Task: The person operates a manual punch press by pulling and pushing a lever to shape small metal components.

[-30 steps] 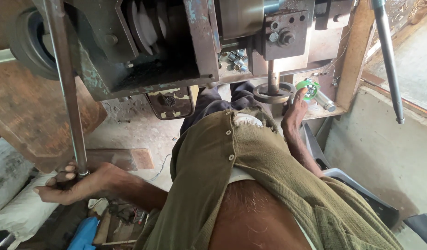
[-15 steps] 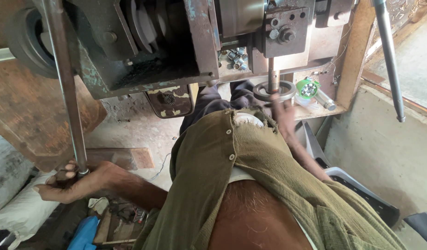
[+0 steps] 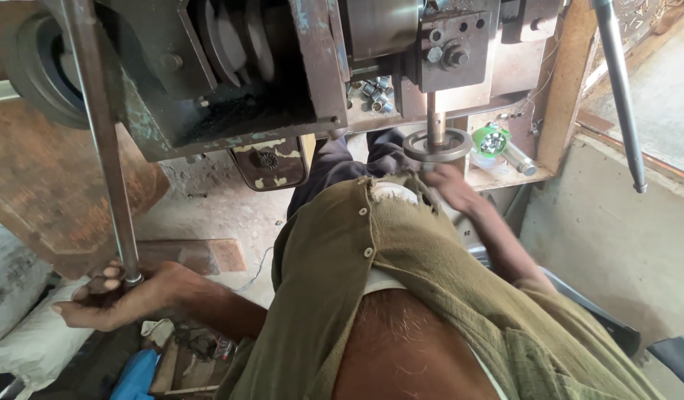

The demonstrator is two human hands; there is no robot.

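My left hand point(image 3: 123, 296) is at the lower left, fingers wrapped around the bottom end of a long steel rod point(image 3: 101, 148) that rises to the heavy grey machine point(image 3: 231, 81). My right hand point(image 3: 453, 189) is blurred with motion. It sits just below the round metal handwheel point(image 3: 437, 146) on a vertical shaft, at or touching the wheel's lower rim. Its fingers are too smeared to tell whether they grip anything. An olive shirt point(image 3: 401, 281) fills the middle of the view.
A green round container point(image 3: 492, 141) and a metal cylinder point(image 3: 520, 159) lie on a wooden shelf right of the wheel. Small steel bushings point(image 3: 375, 92) sit on the machine. Another long rod point(image 3: 620, 96) hangs at the right. Sacks point(image 3: 31, 341) and a blue object point(image 3: 134, 374) lie low left.
My right hand has left the green container and swung left and down to the handwheel. My left hand has stayed on the rod's end.
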